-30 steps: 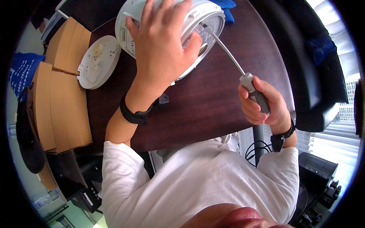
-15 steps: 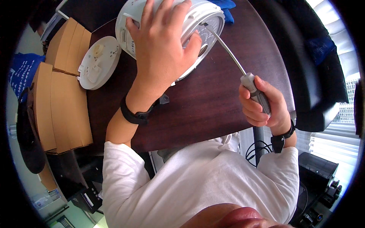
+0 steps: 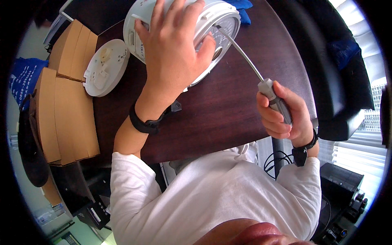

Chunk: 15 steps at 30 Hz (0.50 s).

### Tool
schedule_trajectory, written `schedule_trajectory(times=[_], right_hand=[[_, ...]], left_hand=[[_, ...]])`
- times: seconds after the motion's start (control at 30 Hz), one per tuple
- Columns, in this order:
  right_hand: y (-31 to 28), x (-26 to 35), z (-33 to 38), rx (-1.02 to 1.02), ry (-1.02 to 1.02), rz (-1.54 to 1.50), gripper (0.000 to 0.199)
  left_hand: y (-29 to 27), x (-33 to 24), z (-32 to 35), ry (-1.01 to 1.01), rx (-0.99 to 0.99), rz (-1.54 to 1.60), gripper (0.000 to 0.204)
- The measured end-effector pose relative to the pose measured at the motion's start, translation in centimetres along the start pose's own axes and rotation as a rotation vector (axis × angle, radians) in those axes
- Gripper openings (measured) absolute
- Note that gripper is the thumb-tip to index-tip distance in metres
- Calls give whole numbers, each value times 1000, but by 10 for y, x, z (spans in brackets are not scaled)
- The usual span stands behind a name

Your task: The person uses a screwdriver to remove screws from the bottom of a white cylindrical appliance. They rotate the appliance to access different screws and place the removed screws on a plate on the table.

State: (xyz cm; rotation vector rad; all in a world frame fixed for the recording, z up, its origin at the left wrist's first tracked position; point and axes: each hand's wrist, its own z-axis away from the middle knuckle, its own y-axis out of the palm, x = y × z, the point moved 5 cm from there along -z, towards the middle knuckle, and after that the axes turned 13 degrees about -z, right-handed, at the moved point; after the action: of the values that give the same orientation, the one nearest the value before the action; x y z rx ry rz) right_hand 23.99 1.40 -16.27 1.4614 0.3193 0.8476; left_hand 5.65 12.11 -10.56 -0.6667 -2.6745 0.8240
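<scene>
A white rounded appliance body point(image 3: 136, 41) is tilted on the table at the top of the view, partly cut off by the edge. My left hand point(image 3: 173, 45) grips it from above, fingers spread over its side and thumb at the rim. In my right hand point(image 3: 286, 112) is a flat-blade screwdriver point(image 3: 245, 57), fingers wrapped round its grey handle. Its shaft points up and left, and the blade tip meets the inner edge of the appliance's open round end. To the left, a round white cover point(image 3: 107, 75) leans with its inner side showing.
Brown cardboard boxes point(image 3: 75, 114) stand along the left of the dark wooden table point(image 3: 212, 110). A blue cloth-like item point(image 3: 244, 12) lies behind the appliance. Close to my left wrist is a small black object point(image 3: 176, 107). A black chair point(image 3: 326, 61) is at the right.
The screwdriver and the appliance have shifted only slightly, with the blade still at the rim. My right wrist has turned a little; my left hand keeps its hold.
</scene>
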Motion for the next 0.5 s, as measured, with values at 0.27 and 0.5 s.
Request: schedule_trajectory(times=[0.27, 0.5], right_hand=[[5, 23, 5, -330, -126, 943, 37], [23, 68, 8, -453, -897, 2348, 28]], left_hand=[[0, -2, 2, 1, -22, -4, 49], [1, 0, 4, 8, -13, -32, 50]])
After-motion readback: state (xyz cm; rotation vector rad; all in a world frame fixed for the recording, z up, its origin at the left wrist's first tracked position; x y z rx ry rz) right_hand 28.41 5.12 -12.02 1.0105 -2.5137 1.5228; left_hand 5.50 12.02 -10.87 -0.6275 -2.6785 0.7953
